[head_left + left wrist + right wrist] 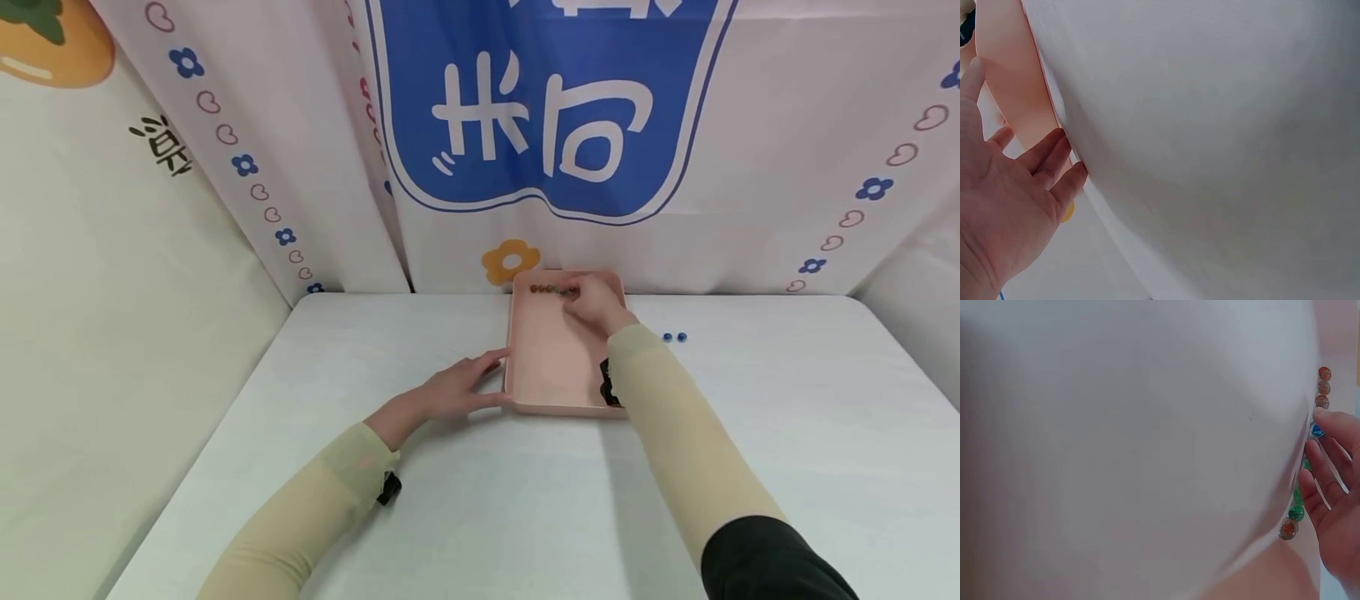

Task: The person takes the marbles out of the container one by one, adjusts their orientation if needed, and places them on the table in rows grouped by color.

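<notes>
A shallow pink tray (543, 358) lies against the back edge of the table. Along its far side, glass marbles (542, 289) form a row; in the right wrist view, brown-orange marbles (1324, 387) and green marbles (1296, 513) appear at either end. My right hand (596, 304) reaches into the tray and pinches a blue marble (1317, 430) between thumb and index finger, within the row. Its other fingers partly hide several marbles. With fingers spread, my left hand (450, 392) touches the tray's left side.
Two blue marbles (675, 337) lie on the white table (525, 500), right of the tray. A printed cloth (465, 242) hangs directly behind the tray. Black wrist devices (389, 488) show at both sleeves.
</notes>
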Motion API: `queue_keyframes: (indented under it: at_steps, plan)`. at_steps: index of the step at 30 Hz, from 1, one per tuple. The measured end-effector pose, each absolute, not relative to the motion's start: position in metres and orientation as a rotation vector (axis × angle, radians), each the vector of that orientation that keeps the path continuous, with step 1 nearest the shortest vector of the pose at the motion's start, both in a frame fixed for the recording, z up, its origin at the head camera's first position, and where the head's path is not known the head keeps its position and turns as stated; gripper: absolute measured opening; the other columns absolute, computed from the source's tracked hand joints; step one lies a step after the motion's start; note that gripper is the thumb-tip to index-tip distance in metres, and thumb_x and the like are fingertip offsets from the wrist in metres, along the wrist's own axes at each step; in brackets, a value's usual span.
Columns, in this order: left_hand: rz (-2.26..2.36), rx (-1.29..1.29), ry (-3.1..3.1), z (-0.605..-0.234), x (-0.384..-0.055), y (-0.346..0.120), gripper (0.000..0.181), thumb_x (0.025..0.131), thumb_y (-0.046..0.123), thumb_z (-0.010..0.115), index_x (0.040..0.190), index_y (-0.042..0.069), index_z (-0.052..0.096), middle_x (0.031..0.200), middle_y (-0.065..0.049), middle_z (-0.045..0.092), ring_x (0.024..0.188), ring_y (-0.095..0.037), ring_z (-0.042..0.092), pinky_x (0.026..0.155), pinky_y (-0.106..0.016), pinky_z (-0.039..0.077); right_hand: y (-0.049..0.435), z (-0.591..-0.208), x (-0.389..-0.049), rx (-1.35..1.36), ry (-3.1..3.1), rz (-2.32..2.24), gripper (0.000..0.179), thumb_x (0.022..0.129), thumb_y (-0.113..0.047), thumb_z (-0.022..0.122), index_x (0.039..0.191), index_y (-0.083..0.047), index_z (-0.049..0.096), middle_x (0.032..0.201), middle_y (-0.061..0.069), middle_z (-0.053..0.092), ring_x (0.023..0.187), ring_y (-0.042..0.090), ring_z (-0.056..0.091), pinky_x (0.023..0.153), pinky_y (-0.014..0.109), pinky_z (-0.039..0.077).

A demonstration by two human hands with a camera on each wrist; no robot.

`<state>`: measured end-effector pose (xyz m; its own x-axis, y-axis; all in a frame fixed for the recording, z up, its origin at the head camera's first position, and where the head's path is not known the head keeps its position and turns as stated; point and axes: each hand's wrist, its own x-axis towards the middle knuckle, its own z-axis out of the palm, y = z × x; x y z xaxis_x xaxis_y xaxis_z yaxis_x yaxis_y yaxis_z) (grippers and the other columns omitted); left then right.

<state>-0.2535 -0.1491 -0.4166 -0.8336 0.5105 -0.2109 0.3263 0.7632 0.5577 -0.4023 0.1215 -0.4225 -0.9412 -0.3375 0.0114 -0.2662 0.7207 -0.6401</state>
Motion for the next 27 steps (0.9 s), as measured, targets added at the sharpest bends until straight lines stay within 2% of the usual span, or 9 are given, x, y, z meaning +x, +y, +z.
queue_keyframes:
  at_steps: [4,11,14,21,27]
  plan:
    - [0.731,0.646,2.611,-0.415,-0.253,-0.148,0.084,0.088,0.060,0.061,0.156,0.030,0.021,0.154,-0.002,0.034,0.141,-0.019,0.029,0.112,-0.046,0.024,0.122,-0.421,-0.402,-0.481,2.799,-1.029,0.034,0.090,-0.001,0.059,0.124,0.004,0.062,0.131,0.017,0.057,0.117,0.030,0.052,0.100,0.041,0.041]
    - [0.726,0.644,2.615,-0.414,-0.254,-0.145,0.085,0.088,0.059,0.062,0.156,0.030,0.021,0.154,-0.003,0.035,0.139,-0.022,0.032,0.109,-0.047,0.029,0.124,-0.420,-0.399,-0.443,2.811,-1.024,0.033,0.084,0.007,0.055,0.115,0.001,0.068,0.121,0.016,0.062,0.099,0.027,0.055,0.088,0.038,0.045]
    - [0.725,0.641,2.614,-0.413,-0.253,-0.143,0.085,0.087,0.060,0.062,0.156,0.030,0.021,0.154,-0.003,0.035,0.140,-0.022,0.031,0.110,-0.047,0.028,0.125,-0.421,-0.397,-0.438,2.824,-1.022,0.031,0.084,0.009,0.055,0.110,0.001,0.069,0.116,0.016,0.063,0.097,0.027,0.056,0.086,0.038,0.046]
    - [0.733,0.643,2.608,-0.415,-0.252,-0.143,0.084,0.088,0.058,0.062,0.156,0.030,0.021,0.153,-0.004,0.036,0.139,-0.023,0.033,0.109,-0.046,0.029,0.127,-0.423,-0.398,-0.416,2.807,-1.009,0.026,0.084,0.009,0.058,0.104,0.000,0.071,0.110,0.014,0.065,0.102,0.027,0.057,0.090,0.039,0.047]
    - [0.731,0.616,2.625,-0.417,-0.251,-0.146,0.083,0.089,0.057,0.063,0.155,0.029,0.022,0.153,-0.004,0.037,0.139,-0.022,0.033,0.110,-0.047,0.029,0.126,-0.412,-0.398,-0.468,2.888,-0.870,0.023,0.085,0.004,0.060,0.103,-0.001,0.073,0.115,0.012,0.066,0.111,0.027,0.055,0.099,0.038,0.040]
